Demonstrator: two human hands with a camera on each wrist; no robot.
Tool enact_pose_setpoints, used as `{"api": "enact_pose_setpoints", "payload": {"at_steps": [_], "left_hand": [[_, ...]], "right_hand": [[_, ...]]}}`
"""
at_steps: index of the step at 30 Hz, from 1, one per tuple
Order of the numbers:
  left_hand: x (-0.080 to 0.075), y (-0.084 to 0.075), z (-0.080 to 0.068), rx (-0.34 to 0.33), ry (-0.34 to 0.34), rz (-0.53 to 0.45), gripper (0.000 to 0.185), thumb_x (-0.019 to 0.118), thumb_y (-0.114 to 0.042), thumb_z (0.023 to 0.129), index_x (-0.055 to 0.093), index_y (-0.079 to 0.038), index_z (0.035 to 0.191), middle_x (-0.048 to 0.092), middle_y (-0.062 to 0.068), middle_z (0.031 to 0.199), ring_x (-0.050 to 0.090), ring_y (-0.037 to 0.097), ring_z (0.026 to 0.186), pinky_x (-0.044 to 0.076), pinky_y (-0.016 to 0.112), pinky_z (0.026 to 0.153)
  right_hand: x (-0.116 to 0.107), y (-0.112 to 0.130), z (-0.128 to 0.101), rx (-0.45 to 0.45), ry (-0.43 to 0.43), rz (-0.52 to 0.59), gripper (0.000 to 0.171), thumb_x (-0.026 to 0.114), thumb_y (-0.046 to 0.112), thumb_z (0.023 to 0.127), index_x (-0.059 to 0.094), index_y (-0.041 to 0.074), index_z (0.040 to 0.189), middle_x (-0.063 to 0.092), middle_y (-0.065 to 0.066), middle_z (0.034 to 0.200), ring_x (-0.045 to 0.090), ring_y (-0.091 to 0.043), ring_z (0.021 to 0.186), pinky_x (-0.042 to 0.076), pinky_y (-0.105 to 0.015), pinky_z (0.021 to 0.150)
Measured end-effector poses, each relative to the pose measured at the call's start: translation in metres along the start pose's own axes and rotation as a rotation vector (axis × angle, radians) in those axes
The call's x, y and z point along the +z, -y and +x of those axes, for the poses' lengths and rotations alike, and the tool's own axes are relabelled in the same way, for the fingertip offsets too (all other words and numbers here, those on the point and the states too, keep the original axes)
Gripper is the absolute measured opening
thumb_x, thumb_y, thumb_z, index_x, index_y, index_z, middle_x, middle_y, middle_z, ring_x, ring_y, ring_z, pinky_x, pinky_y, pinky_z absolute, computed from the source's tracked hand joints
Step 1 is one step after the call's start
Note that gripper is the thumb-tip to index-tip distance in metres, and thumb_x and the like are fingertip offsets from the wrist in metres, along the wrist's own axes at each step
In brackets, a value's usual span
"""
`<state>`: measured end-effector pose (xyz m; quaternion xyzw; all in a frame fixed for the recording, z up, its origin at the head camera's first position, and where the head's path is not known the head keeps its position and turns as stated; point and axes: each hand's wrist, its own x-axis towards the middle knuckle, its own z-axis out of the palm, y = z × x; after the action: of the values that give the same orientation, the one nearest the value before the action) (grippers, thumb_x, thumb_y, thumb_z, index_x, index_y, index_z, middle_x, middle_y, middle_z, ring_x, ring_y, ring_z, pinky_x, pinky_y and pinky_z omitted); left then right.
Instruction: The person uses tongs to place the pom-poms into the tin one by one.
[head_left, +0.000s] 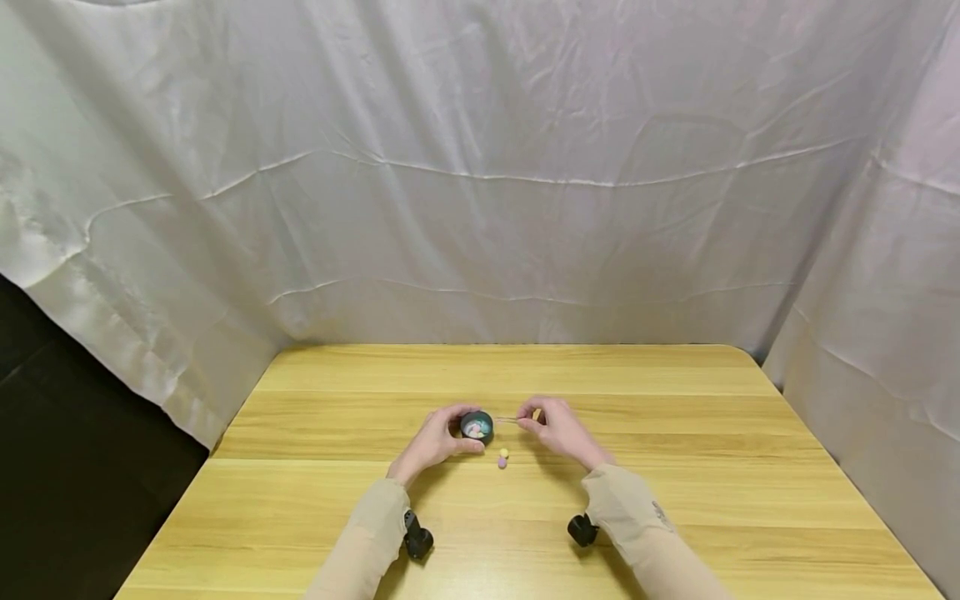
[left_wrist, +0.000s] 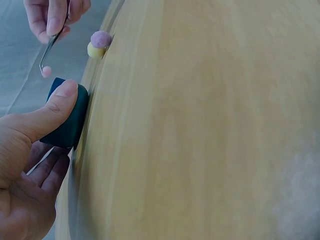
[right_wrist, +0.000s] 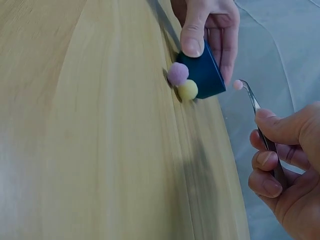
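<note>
My left hand grips a small dark teal cup, thumb on the near side and fingers around the far side. Inside it the head view shows several pale pastel pieces. My right hand pinches metal tweezers with a bent tip. Between the tips is a small pink pom-pom, held up just to the right of the cup and apart from it. A yellow pom-pom and a purple pom-pom lie side by side on the table, close to the cup's near right side.
The wooden table extends all around the hands. Light grey curtains hang behind it and along its sides, with a black surface at the far left. A black camera is strapped under the left wrist, another camera under the right.
</note>
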<state>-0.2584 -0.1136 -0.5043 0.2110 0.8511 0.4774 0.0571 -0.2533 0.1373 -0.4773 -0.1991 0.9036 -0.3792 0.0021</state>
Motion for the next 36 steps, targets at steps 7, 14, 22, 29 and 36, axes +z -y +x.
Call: {"api": "enact_pose_setpoints", "payload": {"at_steps": [7,14,22,29,36], "left_hand": [[0.001,0.0,0.0,0.013,-0.004,0.004,0.061,0.085,-0.017,0.08,0.061,-0.003,0.135,0.066,0.017,0.132,0.063,0.032,0.121,0.049,0.051,0.106],[0.001,0.0,-0.001,0.017,0.001,-0.01,0.06,0.085,-0.015,0.081,0.061,-0.003,0.135,0.067,0.017,0.131,0.064,0.032,0.12,0.05,0.051,0.104],[0.001,0.0,-0.001,0.012,0.008,-0.022,0.06,0.084,-0.014,0.082,0.06,-0.002,0.136,0.066,0.018,0.131,0.064,0.033,0.119,0.051,0.051,0.104],[0.0,0.001,-0.001,0.013,0.008,-0.024,0.06,0.084,-0.015,0.082,0.06,-0.004,0.136,0.067,0.017,0.131,0.065,0.032,0.118,0.052,0.049,0.103],[0.0,0.001,0.0,0.008,0.007,-0.011,0.062,0.084,-0.016,0.082,0.059,-0.004,0.137,0.067,0.016,0.131,0.065,0.031,0.118,0.052,0.047,0.103]], "right_hand": [[0.009,0.005,0.005,0.008,0.003,0.008,0.004,0.068,0.009,0.095,0.071,0.01,0.092,0.066,-0.001,0.086,0.049,-0.008,0.062,0.04,-0.018,0.053],[0.013,0.006,0.008,-0.007,0.012,0.008,0.004,0.068,0.01,0.095,0.072,0.008,0.094,0.068,-0.002,0.088,0.051,-0.007,0.064,0.043,-0.019,0.057],[0.014,0.006,0.008,-0.003,0.014,0.008,0.005,0.068,0.011,0.096,0.072,0.009,0.095,0.068,-0.002,0.09,0.051,-0.007,0.067,0.043,-0.019,0.06],[0.01,0.004,0.005,0.014,0.032,0.033,0.005,0.067,0.01,0.096,0.071,0.008,0.096,0.067,-0.003,0.089,0.05,-0.009,0.065,0.042,-0.019,0.055],[0.002,-0.006,-0.002,-0.065,0.048,0.008,0.005,0.067,0.008,0.095,0.072,0.007,0.093,0.067,-0.003,0.087,0.049,-0.006,0.064,0.042,-0.018,0.056]]}}
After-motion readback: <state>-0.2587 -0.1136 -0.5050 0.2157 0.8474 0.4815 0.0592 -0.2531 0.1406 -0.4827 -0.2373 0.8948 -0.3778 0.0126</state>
